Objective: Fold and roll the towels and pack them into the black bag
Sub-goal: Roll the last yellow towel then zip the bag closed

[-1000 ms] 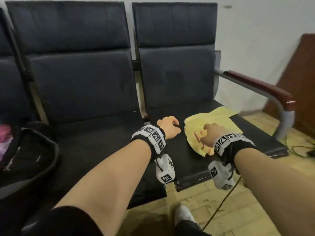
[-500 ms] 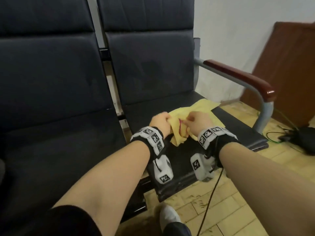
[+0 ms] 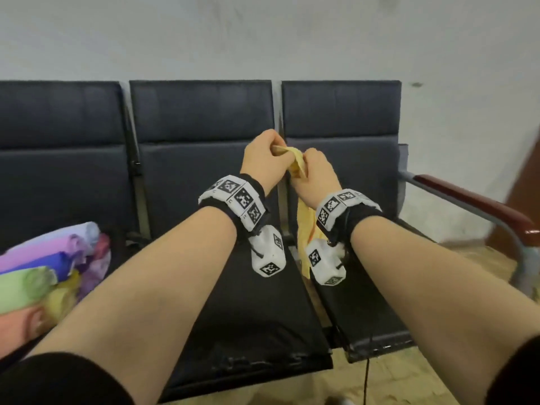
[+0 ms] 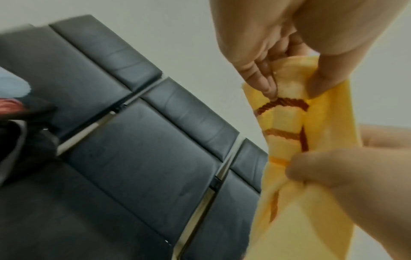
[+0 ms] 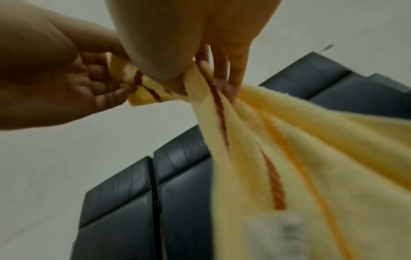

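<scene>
Both hands, left hand [image 3: 263,159] and right hand [image 3: 317,173], pinch yellow towel [image 3: 298,165] up over the seats [image 3: 248,302], fingers curled on its edge. Unfolding step; next, spread corners apart and lay flat.

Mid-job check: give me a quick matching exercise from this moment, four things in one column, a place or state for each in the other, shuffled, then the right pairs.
Things
1. yellow towel
2. left hand
3. rolled towels
4. armrest

Places or states
A. piled at the far left of the seats
B. hanging in the air between both hands
C. at the right end of the seat row, red-brown on top
D. pinching the towel's top edge, beside the right hand

Pairs: 1-B, 2-D, 3-A, 4-C
</scene>
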`<state>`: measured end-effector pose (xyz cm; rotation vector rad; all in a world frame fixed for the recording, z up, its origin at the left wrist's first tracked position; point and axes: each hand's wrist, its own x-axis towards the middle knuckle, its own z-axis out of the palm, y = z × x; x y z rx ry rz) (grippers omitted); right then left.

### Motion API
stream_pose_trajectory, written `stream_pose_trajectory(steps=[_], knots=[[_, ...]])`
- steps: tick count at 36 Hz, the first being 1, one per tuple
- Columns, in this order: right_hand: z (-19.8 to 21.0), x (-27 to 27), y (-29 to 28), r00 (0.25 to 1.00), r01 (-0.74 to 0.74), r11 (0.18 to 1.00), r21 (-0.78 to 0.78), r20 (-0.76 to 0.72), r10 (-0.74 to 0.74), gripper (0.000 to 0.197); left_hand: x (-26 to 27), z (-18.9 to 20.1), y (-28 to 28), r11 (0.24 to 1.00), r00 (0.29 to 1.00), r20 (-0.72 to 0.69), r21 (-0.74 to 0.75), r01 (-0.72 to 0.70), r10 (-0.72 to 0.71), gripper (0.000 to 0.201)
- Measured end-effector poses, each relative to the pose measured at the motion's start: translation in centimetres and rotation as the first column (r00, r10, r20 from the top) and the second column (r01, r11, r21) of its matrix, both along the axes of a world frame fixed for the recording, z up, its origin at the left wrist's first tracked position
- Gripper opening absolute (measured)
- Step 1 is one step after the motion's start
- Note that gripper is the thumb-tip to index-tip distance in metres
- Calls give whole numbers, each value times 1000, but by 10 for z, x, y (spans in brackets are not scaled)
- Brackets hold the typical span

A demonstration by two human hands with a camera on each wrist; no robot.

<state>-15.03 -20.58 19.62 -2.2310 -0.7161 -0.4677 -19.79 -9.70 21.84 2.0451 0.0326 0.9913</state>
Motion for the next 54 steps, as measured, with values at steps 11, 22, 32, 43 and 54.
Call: stream_pose_trajectory(steps=[11, 22, 32, 43, 54], knots=[[-25, -29, 16, 988, 125, 959, -256, -53, -143, 29, -80, 1, 110, 834, 887, -95, -308, -458, 452, 14], [0, -35, 38, 982, -89, 995, 47, -160, 95, 18, -107, -14, 142, 756, 672, -443, 20, -655, 594, 44], [6, -50, 77, 970, -211, 977, 30, -119, 213, 15, -87, -17, 88, 986, 881, -444, -40, 164, -165, 54], [-35, -49, 77, 861, -396, 911, 116, -299, 412, 17, -86, -18, 108, 984, 987, -160, -174, -38, 10, 23], [-83, -17, 47, 936, -42, 963, -266, -349, -56, 21, -110, -4, 169, 711, 897, 64, -636, -301, 438, 26]])
